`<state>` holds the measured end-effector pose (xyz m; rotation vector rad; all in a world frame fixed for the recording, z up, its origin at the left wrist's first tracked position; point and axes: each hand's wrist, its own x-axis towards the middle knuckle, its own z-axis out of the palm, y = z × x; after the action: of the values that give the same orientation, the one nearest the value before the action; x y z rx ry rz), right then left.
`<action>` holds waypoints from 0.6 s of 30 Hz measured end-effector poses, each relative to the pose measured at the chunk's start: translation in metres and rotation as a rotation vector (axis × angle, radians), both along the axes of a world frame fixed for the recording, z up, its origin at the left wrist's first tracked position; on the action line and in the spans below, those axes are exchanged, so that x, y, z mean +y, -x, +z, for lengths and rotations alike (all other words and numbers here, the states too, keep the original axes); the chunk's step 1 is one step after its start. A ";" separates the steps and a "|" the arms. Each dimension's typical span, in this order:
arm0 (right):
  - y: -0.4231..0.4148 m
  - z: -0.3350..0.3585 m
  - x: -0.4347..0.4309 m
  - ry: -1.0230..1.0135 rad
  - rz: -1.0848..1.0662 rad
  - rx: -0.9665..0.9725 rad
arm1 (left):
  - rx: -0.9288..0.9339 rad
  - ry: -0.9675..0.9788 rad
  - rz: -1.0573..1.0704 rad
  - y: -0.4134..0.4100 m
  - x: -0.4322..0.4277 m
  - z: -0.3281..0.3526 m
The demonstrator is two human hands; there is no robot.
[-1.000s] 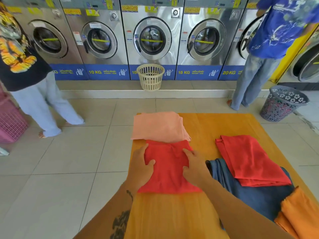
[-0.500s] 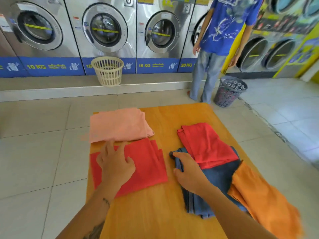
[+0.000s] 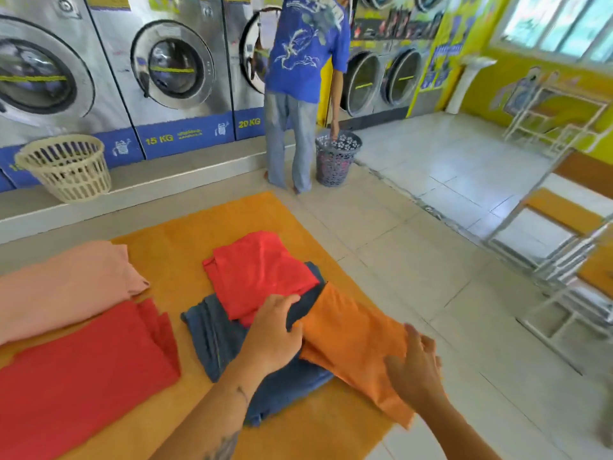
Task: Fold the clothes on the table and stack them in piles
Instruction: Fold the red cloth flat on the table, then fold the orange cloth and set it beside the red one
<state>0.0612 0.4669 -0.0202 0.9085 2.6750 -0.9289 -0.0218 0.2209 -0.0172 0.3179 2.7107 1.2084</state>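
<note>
On the orange table (image 3: 185, 240) a folded pink garment (image 3: 63, 287) lies at the far left, with a folded red garment (image 3: 83, 373) in front of it. To the right, a loose red garment (image 3: 262, 270) rests on a blue garment (image 3: 219, 340). An orange garment (image 3: 351, 340) lies over the blue one's right side and hangs past the table edge. My left hand (image 3: 272, 333) rests on the pile with its fingers closed on the orange garment's left edge. My right hand (image 3: 414, 366) lies on the orange garment's right part, fingers spread.
A person in a blue shirt (image 3: 305, 48) stands beyond the table beside a grey basket (image 3: 335, 161). A cream basket (image 3: 66, 167) sits on the step before the washing machines (image 3: 172, 74). White-framed stools (image 3: 564, 254) stand at the right on the tiled floor.
My view has turned right. My left hand left the folded red garment and moved right onto the pile. My right hand shifted from the blue garment to the orange one.
</note>
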 end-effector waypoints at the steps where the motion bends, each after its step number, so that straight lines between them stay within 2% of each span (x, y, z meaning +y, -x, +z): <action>1: 0.000 -0.002 0.011 0.054 -0.041 -0.016 | -0.058 0.023 -0.004 0.002 0.016 -0.004; 6: 0.002 -0.009 0.042 0.198 -0.061 -0.011 | -0.234 0.201 0.071 0.011 0.070 -0.011; 8: 0.004 -0.009 0.047 0.341 -0.096 0.039 | -0.258 0.210 0.108 0.011 0.083 -0.006; 11: 0.009 -0.008 0.053 0.545 -0.183 0.109 | -0.331 0.159 0.150 0.017 0.092 0.001; 14: 0.013 -0.009 0.061 0.676 -0.233 0.115 | -0.417 0.025 0.161 0.023 0.092 0.013; 16: 0.013 -0.008 0.061 0.675 -0.193 0.132 | -0.474 -0.069 0.117 0.023 0.092 0.019; 18: 0.014 -0.007 0.055 0.587 -0.100 0.175 | -0.510 -0.097 0.088 0.020 0.091 0.021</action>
<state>0.0468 0.5217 -0.0275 0.8485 2.2677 -1.7557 -0.0417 0.3118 0.0036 -0.0935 2.2504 1.2421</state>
